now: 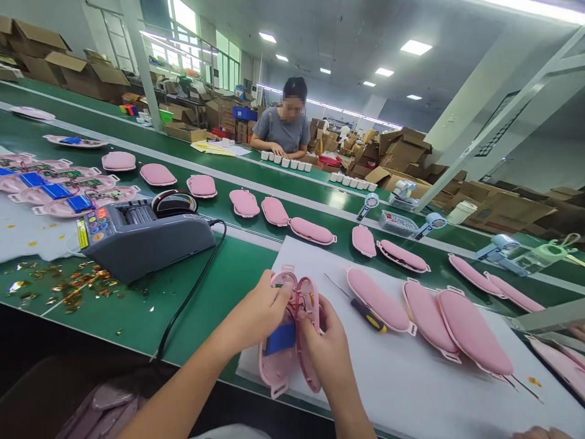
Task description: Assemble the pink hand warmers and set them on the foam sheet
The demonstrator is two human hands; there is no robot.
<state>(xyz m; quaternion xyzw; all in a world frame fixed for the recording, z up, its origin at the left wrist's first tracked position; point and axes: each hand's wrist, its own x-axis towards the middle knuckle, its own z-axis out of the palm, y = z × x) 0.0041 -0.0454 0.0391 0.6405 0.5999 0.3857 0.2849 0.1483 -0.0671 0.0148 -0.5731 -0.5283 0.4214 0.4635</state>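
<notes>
My left hand (260,311) grips the open half of a pink oval shell (278,366) with a blue battery (280,339) and red wires inside. My right hand (325,349) holds the second pink shell half (311,300) upright against it, fingers closed round its edge. Both hands hover over the near edge of a white mat (411,390). A screwdriver with a black and yellow handle (368,315) lies on the mat just to the right. Beyond it sit three closed pink shells (470,332).
A grey tape dispenser (137,235) stands to the left, its black cable (192,299) running to the table edge. Several pink shells (311,230) ride on the green conveyor (228,195). Open shells with blue batteries (59,192) lie far left. A person in grey (283,128) works opposite.
</notes>
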